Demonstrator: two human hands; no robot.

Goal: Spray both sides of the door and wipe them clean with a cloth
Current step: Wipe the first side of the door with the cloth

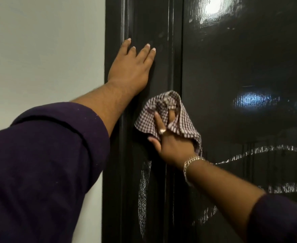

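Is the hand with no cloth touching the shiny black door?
Touching. The head view shows the left hand lying flat, fingers straight, against the glossy black door, with no gap visible beneath the palm.

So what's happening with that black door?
A person is cleaning it. The right hand presses a checked cloth against the door near its left edge, while the left hand rests flat higher up. Whitish streaks below the cloth are not yet wiped off.

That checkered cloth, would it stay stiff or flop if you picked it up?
Probably floppy: the checkered cloth bunches and drapes over the right hand. Likely light too, since a few fingers hold it against the door.
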